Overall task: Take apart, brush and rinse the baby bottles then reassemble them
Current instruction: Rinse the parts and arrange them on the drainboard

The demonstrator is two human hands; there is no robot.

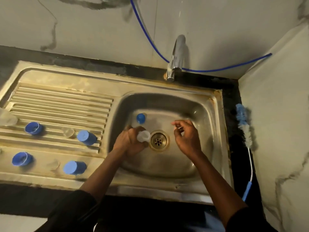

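Steel sink unit [66, 77] is sitting in a black counter [234, 91], w/ drainboard [58, 104] on L and basin [167, 166] on R. Four blue caps are lying on the drainboard: back-L cap [34, 128], back-R cap [87, 137], front-L cap [22, 159], front-R cap [74, 167]. A blurry clear piece is sitting btwn each pair: back clear piece [68, 132], front clear piece [53, 164]. A clear bottle [7, 118] is lying at the L edge, cut off by the frame. A fifth blue cap [140, 118] is standing in the basin, back-L of the drain [158, 140]. Bottle brush [244, 131] is lying along the counter's R edge, bristles to the back.
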